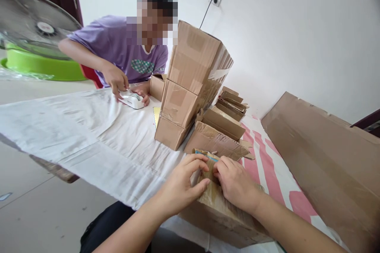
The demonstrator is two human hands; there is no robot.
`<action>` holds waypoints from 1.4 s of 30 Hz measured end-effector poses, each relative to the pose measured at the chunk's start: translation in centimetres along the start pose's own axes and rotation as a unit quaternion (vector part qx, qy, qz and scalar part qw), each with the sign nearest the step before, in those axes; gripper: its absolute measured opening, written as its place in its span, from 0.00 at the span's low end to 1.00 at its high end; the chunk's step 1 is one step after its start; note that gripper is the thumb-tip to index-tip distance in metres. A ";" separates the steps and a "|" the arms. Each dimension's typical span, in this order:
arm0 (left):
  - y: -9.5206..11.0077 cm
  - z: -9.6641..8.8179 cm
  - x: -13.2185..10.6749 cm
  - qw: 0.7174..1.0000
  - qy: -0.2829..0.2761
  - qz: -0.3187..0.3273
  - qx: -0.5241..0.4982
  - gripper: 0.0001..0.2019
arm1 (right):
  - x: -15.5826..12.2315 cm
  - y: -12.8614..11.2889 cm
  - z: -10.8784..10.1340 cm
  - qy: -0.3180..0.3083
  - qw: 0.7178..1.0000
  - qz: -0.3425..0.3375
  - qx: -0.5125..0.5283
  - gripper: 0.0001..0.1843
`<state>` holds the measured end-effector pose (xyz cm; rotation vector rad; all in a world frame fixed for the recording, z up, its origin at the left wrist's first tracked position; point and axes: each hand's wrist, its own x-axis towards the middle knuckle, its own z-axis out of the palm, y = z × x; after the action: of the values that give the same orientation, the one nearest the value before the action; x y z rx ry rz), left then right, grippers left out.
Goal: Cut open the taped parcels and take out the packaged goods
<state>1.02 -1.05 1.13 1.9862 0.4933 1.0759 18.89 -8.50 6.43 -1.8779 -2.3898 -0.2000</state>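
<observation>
A cardboard box with shiny clear tape over its top lies in front of me. My left hand is over its far left part, thumb and fingers apart and curved, with nothing held between them. Close beside it, my right hand rests on the box top with its fingers curled together; what they pinch, if anything, is hidden. Just beyond the fingertips is a brown, shiny piece with a blue strip along it, which I cannot identify.
Stacked closed boxes rise ahead, with open-flapped boxes to their right. Across the white-covered table a person in a purple shirt handles a white device. A large cardboard sheet leans right; a fan stands left.
</observation>
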 end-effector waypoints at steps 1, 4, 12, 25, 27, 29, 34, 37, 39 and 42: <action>0.0 0.0 0.0 1.000 0.000 0.000 0.000 0.06 | 0.0 0.0 -0.1 -0.004 1.000 0.000 0.007 0.10; -0.2 0.0 -0.1 1.000 -0.001 0.000 -0.002 0.06 | -0.2 0.2 -0.6 -0.002 0.999 0.007 0.044 0.09; -0.1 0.2 -0.1 1.000 -0.008 -0.009 -0.011 0.09 | -1.2 0.7 -1.1 0.048 0.986 0.032 0.156 0.09; -0.1 0.1 -0.1 1.000 -0.011 -0.009 -0.006 0.07 | -0.7 0.3 -1.0 0.040 0.993 -0.018 0.105 0.10; -0.1 0.1 -0.1 1.000 -0.010 -0.010 -0.008 0.06 | -1.1 0.4 -1.3 0.043 0.990 -0.014 0.137 0.10; -0.1 0.1 -0.1 1.000 -0.008 -0.009 -0.011 0.06 | -1.6 0.5 -1.6 0.045 0.985 -0.009 0.165 0.10; 0.0 0.1 0.0 1.000 -0.012 -0.002 -0.009 0.07 | -2.8 1.0 -2.2 0.067 0.971 0.026 0.228 0.09; 0.1 0.1 0.0 1.000 -0.022 0.000 -0.003 0.07 | -3.2 1.2 -2.2 0.093 0.959 0.067 0.257 0.08; 0.2 0.1 -0.1 1.000 -0.021 -0.003 0.006 0.09 | -3.5 1.1 -2.3 0.098 0.952 0.095 0.274 0.07; 0.3 -0.2 -0.2 1.000 -0.010 -0.009 0.019 0.12 | -4.0 0.8 -2.3 0.088 0.940 0.119 0.306 0.06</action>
<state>0.77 -1.25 1.32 2.0201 0.5239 1.0423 20.63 -12.50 8.10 -1.7217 -1.7942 0.3417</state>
